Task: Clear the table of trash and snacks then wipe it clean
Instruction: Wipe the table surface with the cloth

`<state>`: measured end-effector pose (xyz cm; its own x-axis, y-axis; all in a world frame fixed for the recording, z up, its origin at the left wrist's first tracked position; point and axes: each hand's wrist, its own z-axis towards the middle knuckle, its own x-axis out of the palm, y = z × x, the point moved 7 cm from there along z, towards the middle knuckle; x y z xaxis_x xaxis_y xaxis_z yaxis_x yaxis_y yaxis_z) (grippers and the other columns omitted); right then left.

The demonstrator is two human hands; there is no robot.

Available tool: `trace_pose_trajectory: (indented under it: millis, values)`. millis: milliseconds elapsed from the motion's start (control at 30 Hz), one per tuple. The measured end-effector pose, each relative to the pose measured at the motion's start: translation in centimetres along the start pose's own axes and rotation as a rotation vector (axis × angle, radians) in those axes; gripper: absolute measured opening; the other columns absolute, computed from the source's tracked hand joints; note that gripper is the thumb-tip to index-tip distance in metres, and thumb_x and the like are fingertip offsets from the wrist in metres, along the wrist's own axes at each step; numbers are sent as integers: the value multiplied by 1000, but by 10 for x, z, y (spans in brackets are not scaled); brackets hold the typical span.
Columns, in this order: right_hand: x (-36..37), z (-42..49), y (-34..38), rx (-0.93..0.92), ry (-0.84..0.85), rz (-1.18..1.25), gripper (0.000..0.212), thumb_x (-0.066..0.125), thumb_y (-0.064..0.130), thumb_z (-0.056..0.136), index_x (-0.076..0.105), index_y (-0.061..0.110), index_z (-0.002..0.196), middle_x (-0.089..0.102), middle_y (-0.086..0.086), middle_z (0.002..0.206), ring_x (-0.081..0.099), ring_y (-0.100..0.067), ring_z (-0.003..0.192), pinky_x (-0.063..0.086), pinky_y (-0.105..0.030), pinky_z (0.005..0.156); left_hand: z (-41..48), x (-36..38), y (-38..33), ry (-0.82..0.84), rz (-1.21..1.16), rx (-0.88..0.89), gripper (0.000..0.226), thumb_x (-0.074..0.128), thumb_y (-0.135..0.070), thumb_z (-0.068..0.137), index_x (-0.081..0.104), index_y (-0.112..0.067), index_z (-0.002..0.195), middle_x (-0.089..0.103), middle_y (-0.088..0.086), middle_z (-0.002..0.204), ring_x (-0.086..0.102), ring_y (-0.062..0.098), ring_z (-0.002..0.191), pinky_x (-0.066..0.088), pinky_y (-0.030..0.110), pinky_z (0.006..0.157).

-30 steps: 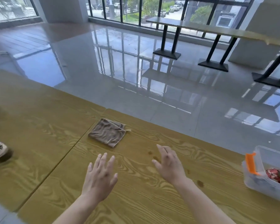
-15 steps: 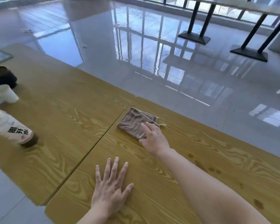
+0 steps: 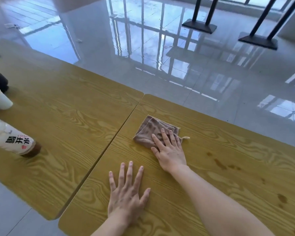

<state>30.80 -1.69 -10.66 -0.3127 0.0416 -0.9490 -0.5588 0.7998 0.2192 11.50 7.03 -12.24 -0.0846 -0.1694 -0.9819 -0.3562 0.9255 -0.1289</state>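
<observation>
Wooden table [image 3: 211,150], cloth [image 3: 148,132] corner pointing away

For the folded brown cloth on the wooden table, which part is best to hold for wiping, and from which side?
Probably from above, at the near right part of the folded brown cloth, where the right hand lies flat. It lies flat in layers, so a palm-down grip with the fingers curling over the near edge should keep the layers together.
</observation>
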Motion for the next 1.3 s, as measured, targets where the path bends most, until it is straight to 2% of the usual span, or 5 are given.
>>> trace_pose_trajectory:
  millis: [467, 667, 867, 1100, 1300]
  values:
    - [19, -255, -124, 150, -49, 66, 46, 22, 54, 105, 7, 64, 147, -23, 25, 160, -31, -3, 145, -16, -32, 120, 2, -2, -85, 79, 17, 333, 71, 18, -62, 92, 13, -31, 156, 3, 7, 165, -11, 30, 150, -6, 65, 116]
    - [-5, -272, -135, 227, -213, 129, 40, 48, 49, 85, 68, 34, 116, 47, 8, 150, 27, -18, 147, 25, -49, 120, 1, 7, -157, 55, 1, 436, 68, 11, -56, 90, 14, -37, 155, 4, -1, 166, -12, 22, 151, -8, 58, 119]
    - [30, -249, -119, 353, -149, 66, 71, 4, 76, 94, -7, 43, 156, -26, 13, 163, -36, -16, 146, -11, -53, 121, 7, 12, -156, -53, -120, 354, 62, 15, -53, 92, 31, -41, 150, 19, -8, 163, 3, 15, 151, 0, 53, 121]
    - [61, -414, -183, 488, -186, -35, 75, 23, 74, 97, 5, 36, 159, -1, 10, 168, -2, -22, 155, 6, -47, 119, -14, 33, -211, 85, 2, 313, 76, 7, -79, 84, -6, -46, 151, -12, 7, 164, -26, 28, 147, -19, 63, 111]
    - [53, -459, -256, 961, -149, 17, 85, -16, 80, 83, -22, 33, 154, -34, 4, 160, -33, -20, 147, -10, -48, 123, -20, 39, -233, 36, 86, 307, 75, -7, -82, 80, -22, -49, 146, -16, 10, 164, -23, 33, 147, -17, 65, 112]
